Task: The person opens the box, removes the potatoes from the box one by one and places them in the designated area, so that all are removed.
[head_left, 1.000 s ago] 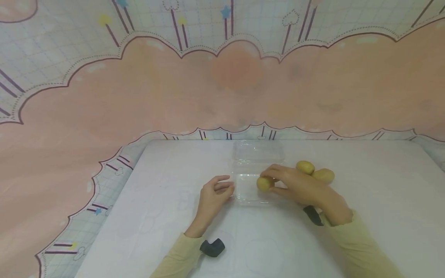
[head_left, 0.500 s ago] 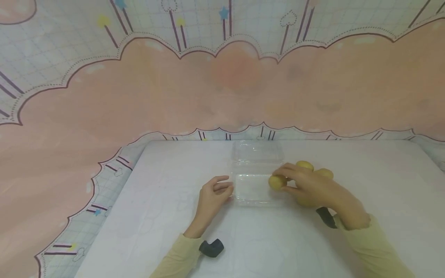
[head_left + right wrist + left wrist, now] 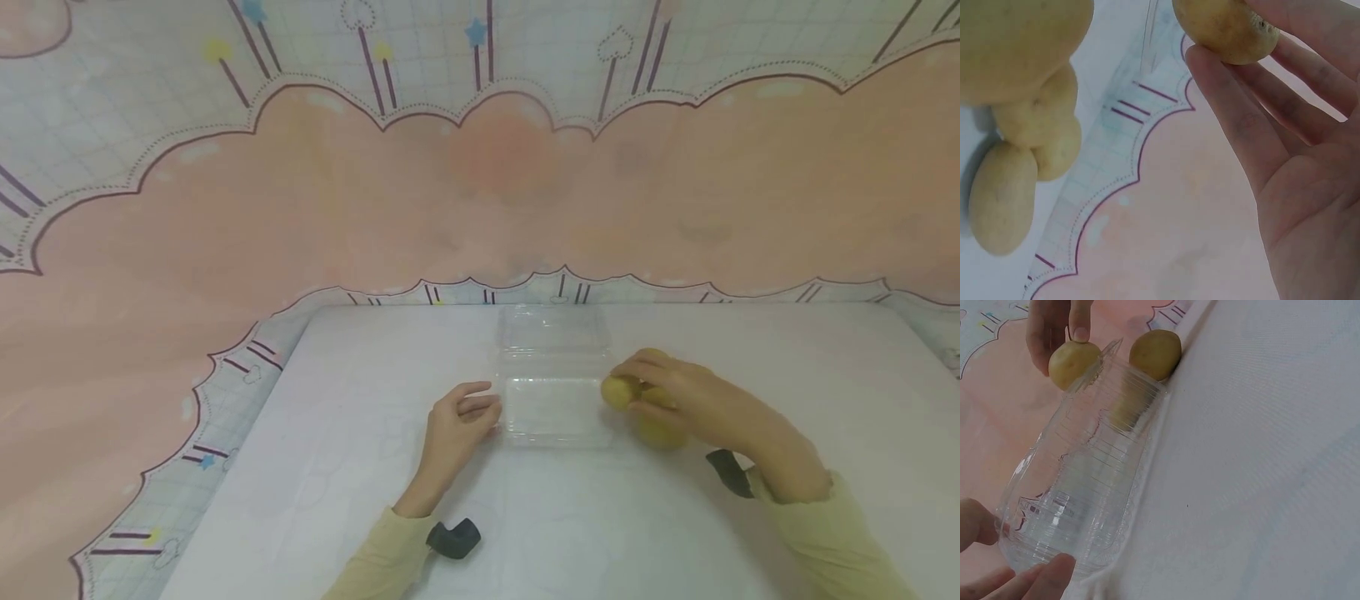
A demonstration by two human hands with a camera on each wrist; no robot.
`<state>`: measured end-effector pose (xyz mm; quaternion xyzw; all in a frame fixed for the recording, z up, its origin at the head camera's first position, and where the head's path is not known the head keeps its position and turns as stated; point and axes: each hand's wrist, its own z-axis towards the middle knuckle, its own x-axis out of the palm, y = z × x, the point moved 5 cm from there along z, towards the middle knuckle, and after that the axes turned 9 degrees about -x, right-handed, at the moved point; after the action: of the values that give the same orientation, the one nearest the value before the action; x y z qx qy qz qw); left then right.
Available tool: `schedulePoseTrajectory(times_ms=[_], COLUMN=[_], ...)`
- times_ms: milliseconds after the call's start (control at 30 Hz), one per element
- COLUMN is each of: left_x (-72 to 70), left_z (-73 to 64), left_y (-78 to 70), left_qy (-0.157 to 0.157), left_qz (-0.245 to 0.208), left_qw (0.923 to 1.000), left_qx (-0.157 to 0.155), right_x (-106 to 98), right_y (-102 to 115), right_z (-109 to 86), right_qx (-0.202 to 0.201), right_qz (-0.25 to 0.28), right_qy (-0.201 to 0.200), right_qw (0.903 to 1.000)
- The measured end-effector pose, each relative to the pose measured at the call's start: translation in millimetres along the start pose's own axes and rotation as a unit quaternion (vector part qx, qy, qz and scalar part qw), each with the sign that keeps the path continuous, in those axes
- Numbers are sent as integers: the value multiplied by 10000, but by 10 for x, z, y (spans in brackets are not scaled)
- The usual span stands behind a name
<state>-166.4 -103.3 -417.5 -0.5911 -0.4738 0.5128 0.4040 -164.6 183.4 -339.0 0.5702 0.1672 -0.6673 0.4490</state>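
Observation:
My right hand holds a potato by its fingertips, just past the right end of a clear plastic clamshell box. In the right wrist view the potato sits between thumb and fingers, with a rough mark on its side. My left hand stays at the box's left end, fingers loosely bent. In the left wrist view its fingertips lie right at the box wall. No potato lies in the box. Another potato rests on the table under my right hand, which partly hides the others.
The box's lid lies folded back toward the table's far edge. Several potatoes sit close together to the right of the box. Black wrist pieces show by both sleeves. A patterned pink cloth hangs behind the white table.
My right hand has moved right with the potato, from over the box to beyond its right end. My left hand has kept its place by the box.

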Motion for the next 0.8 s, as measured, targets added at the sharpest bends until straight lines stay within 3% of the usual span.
schedulePoseTrajectory(times_ms=[133, 300, 533, 800], left_x=[-8, -11, -10, -17], left_z=[-2, -4, 3, -2], left_y=[-13, -24, -18, -6], left_qy=[-5, 13, 10, 49], left_qz=[29, -29, -8, -47], left_qw=[10000, 10000, 10000, 10000], left_qx=[6, -55, -29, -33], right_x=[-26, -72, -114, -119], right_y=[-31, -63, -119, -161], right_z=[-58, -168, -289, -404], right_qx=[-80, -253, 91, 84], right_qz=[135, -74, 139, -255], right_qy=[-36, -234, -199, -332], right_qw=[9999, 9994, 9997, 9991])
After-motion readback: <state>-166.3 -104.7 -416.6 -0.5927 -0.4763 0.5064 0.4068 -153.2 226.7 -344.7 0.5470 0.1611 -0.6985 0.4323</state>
